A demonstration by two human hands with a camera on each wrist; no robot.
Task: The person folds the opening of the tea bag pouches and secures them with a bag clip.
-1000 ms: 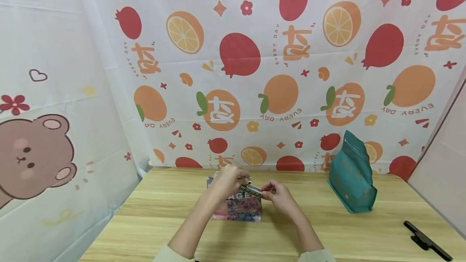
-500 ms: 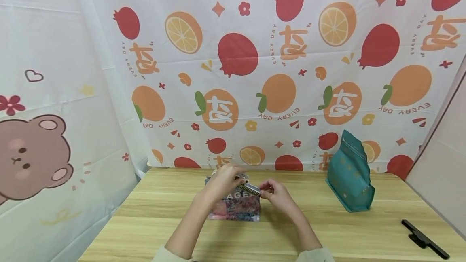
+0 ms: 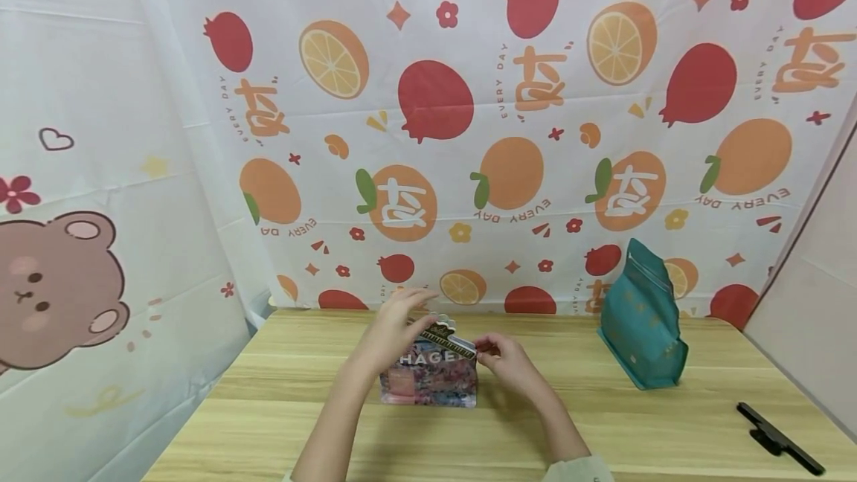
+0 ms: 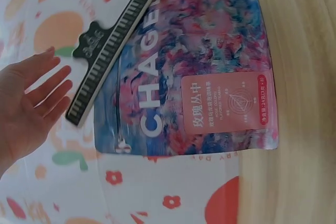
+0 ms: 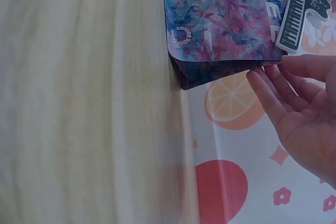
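Note:
A stand-up tea pouch (image 3: 428, 384) with a pink and blue painted pattern and "CHAGEE" lettering stands on the table. Across its top, at a slant, sits a long bag clip (image 4: 111, 56) printed with piano keys, its dark scalloped handle pointing up. My left hand (image 3: 390, 324) is beside the clip's left end, fingers spread and apart from it in the left wrist view. With thumb and fingertips, my right hand (image 5: 304, 95) pinches the pouch's upper right edge, right by the clip's lower end.
To the right stands a teal pouch (image 3: 644, 326) with a folded-over top. A black clip (image 3: 780, 437) lies near the table's right edge. Behind the wooden table (image 3: 281, 407) hangs a fruit-print curtain (image 3: 576, 169).
My left hand has let go of the clip and moved left, its fingers opening, so more of the clip shows. The right hand stays at the pouch's right edge.

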